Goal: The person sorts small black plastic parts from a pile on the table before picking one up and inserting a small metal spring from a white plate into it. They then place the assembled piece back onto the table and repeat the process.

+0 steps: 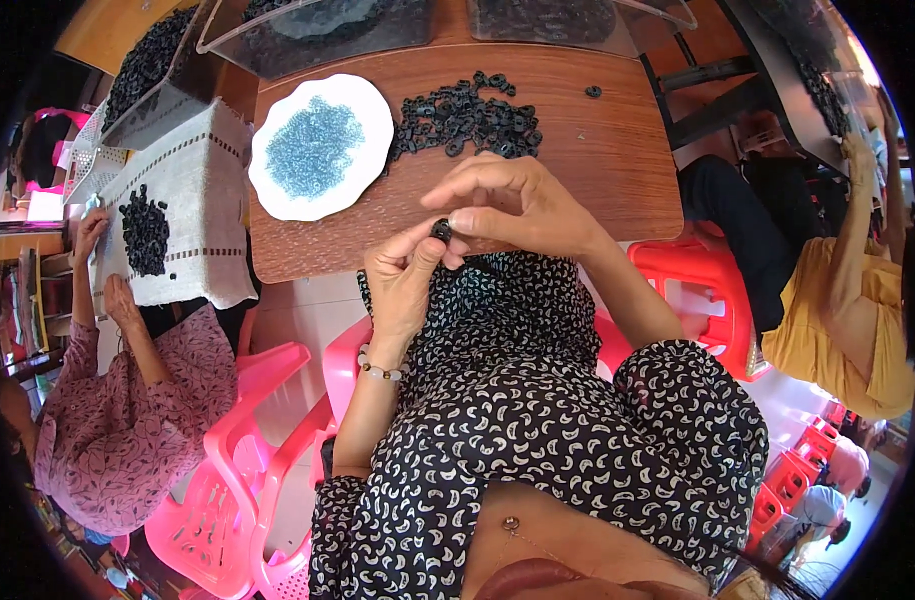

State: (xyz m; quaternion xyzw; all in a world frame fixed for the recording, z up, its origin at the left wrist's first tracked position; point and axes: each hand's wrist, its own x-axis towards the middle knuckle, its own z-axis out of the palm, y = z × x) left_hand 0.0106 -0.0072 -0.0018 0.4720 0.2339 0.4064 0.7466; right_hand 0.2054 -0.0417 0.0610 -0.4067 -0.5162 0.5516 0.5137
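Over the near edge of the table, my left hand (399,285) pinches a small black ring-shaped plastic part (441,231) between thumb and fingers. My right hand (527,205) comes in from the right, its thumb tip at the part and its other fingers stretched out above, apart from the thumb. A loose pile of similar black parts (487,125) lies just beyond my hands. To its left stands a white scalloped plate (270,190) holding many tiny blue-grey, translucent pieces (314,147).
One stray black part (593,91) lies on the brown wooden table (617,170). Clear bins (322,45) stand along its far edge. On the left, a co-worker's hands (120,300) rest by black parts on a cloth-covered table (202,210). A red stool (692,290) stands at right.
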